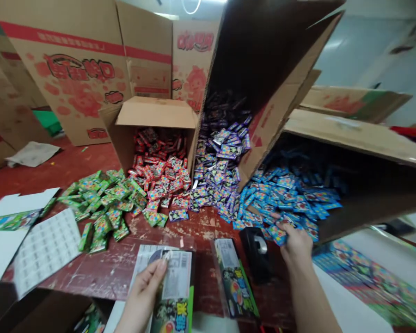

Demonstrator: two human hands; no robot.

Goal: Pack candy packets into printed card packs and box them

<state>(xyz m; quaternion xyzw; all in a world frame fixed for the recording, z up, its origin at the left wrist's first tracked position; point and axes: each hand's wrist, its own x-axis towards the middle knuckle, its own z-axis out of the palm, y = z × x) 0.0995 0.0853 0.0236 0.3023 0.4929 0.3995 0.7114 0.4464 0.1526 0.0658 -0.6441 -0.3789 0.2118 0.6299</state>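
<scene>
My left hand is closed, thumb over fingers, on the upper part of a printed clear plastic bag at the table's front edge. With its fingertips, my right hand pinches a small blue packet at the front of a heap of blue packets, which spills from a carton lying on its side. Between my hands lies another printed bag, flat on the table. A black tape dispenser stands beside it, just left of my right hand.
Green packets, red packets and purple packets lie in heaps left of the blue ones. Open cartons stand behind. A sheet of labels lies at the left, and printed sheets at the right. The red table looks scratched.
</scene>
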